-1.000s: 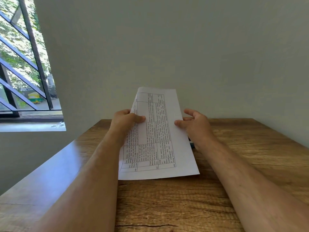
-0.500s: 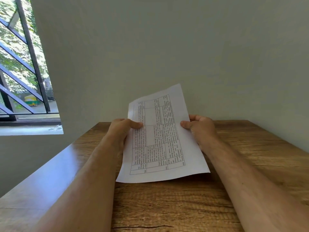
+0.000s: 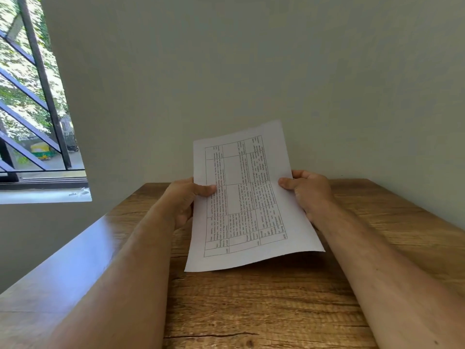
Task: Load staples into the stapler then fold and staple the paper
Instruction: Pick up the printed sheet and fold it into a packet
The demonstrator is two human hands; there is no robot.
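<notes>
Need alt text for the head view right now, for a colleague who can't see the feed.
Two bare hands hold a printed sheet of paper above a wooden table, left hand pinching its left edge, right hand its right edge. The sheet shows a table of text and is unfolded. No stapler is visible; a barred window is at left.
</notes>
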